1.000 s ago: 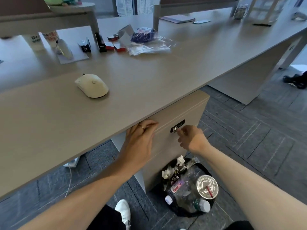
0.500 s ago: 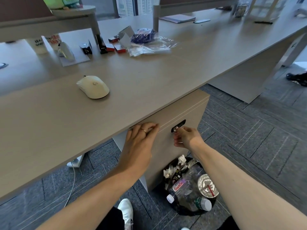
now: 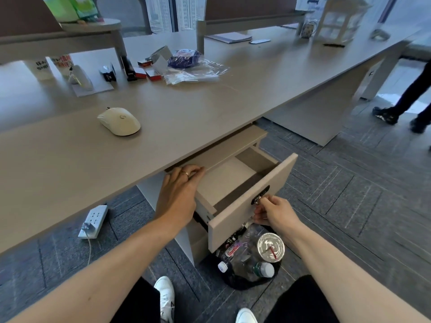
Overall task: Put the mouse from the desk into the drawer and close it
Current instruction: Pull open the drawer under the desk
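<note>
Drawer (image 3: 235,180) stands open beneath the surface (image 3: 210,108), front panel angled out toward the wearer; its visible interior floor is bare.

Right hand (image 3: 274,212): fingers (image 3: 262,202) closed in a pinch on the key (image 3: 257,201) sitting in the black lock plate on the drawer front.

Left hand (image 3: 178,194): laid flat, palm down, fingers together and curled over the drawer's upper left edge, just under the lip of the surface (a ring shows on one finger). It grips no loose object.

Mouse (image 3: 119,121): white, resting upright on the surface, well apart from both hands, up and to the left of the open drawer. Nothing touches it.

Behind the mouse: small boxes and a crumpled clear plastic bag (image 3: 193,68) near the rear divider.

Floor: a bin (image 3: 249,262) of empty bottles and a lidded cup directly below the drawer front; a white power strip (image 3: 93,221) lies to the left under the surface.
</note>
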